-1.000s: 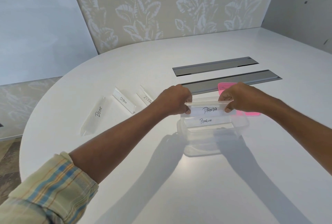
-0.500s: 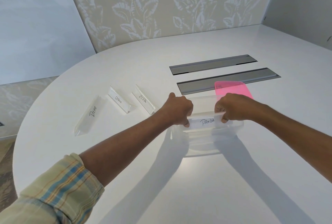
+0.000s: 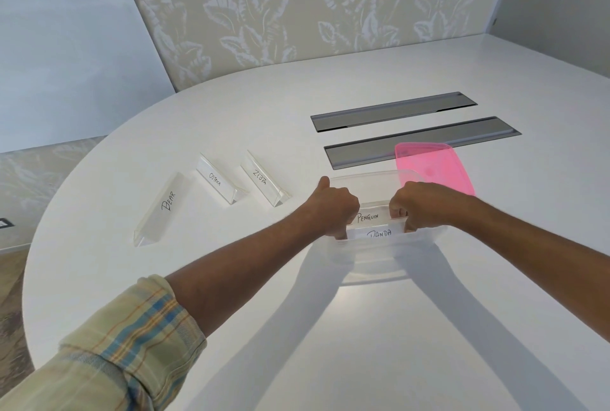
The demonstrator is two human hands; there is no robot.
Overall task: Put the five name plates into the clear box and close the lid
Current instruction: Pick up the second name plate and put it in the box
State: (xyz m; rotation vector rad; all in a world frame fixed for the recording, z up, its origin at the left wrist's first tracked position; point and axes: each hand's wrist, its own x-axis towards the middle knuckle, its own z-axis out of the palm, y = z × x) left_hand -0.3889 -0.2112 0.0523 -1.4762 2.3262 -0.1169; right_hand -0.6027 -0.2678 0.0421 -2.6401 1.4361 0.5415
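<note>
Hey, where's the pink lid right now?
In the head view the pink lid lies flat on the white table, just behind the clear box and the right hand, its far edge overlapping the nearer grey slot.

Left forearm bare below a rolled sleeve (image 3: 109, 344) at seven o'clock: pale yellow-green plaid with blue and orange stripes. Right forearm bare to the frame edge at four o'clock.

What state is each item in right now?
Clear box: open.
Pink lid: off, behind box.
Panda plate: in box, both hands on it.
Penguin plate: in box.
Bear, Ostrich, Zebra plates: on table.
Left hand, right hand: gripping.
</note>
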